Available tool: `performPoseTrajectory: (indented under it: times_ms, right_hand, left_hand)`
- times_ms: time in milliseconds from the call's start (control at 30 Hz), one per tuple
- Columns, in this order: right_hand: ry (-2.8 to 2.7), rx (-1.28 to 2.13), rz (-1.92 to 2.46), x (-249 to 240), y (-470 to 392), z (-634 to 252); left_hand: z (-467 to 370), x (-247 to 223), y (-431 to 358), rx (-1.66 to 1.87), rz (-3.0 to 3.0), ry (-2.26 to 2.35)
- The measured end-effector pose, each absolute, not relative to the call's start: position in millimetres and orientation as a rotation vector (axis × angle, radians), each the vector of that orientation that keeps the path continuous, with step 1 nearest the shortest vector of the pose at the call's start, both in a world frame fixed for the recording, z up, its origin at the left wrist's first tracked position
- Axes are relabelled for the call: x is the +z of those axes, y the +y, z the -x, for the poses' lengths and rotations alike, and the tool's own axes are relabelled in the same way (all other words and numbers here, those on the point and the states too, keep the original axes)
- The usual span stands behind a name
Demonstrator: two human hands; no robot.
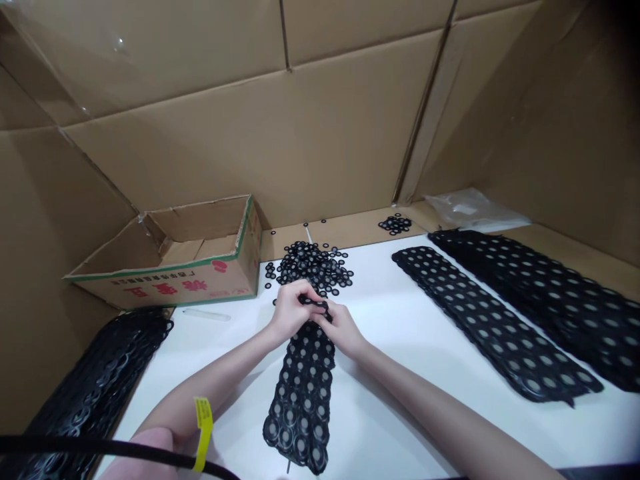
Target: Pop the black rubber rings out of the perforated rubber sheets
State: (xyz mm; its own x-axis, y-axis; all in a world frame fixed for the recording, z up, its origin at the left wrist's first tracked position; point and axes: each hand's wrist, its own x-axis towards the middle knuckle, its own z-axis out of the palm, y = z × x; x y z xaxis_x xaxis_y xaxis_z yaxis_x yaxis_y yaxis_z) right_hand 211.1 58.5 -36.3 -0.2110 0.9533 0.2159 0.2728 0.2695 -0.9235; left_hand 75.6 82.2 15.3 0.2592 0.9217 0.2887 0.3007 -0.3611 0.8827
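Observation:
A long black rubber-like sheet (303, 393) with rows of pale round spots lies on the white table, its far end raised between my hands. My left hand (294, 308) pinches that far edge from the left. From the right, my right hand (344, 328) closes its thumb and fingers on the same edge. The two hands nearly meet. Whether a small ring is also between the fingertips is hidden. Just beyond them lies a heap of small black rings (313, 267), some with pale centres.
An open cardboard box (180, 291) stands at the back left. Black sheets lie stacked at the left (100, 380) and right (540, 293), beside another spotted sheet (493, 320). A smaller ring pile (395, 224) and a clear plastic bag (470, 207) are at the back. Cardboard walls enclose the table.

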Motion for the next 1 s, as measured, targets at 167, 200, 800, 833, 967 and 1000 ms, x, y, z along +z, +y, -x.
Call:
performPoseTrajectory:
  times_ms: [167,200,800,833,967,1000]
  right_hand:
    - [-1.65,0.99,1.154,-40.8,59.9,-213.8]
    - [-1.655,0.989,1.152,-41.6,60.3,-214.0]
    - [-1.649,0.874,1.183,-50.7,64.6,-207.9]
    - [-1.625,0.879,1.2,-51.7,65.8,-207.3]
    - [-1.529,0.915,1.253,-53.6,70.0,-205.5]
    - [-1.507,0.929,1.259,-53.5,70.5,-205.1]
  left_hand:
    - [-69.1,24.9,88.1,0.988,-2.036,0.937]
    - [-67.2,27.5,89.9,0.967,-2.064,0.901]
    - [-67.9,14.8,117.1,0.786,-1.906,0.943]
    - [-69.8,13.8,117.9,0.82,-1.882,0.962]
    - [-74.9,13.2,128.0,0.99,-1.747,1.02]
    - [-75.1,13.9,132.2,1.031,-1.717,1.036]
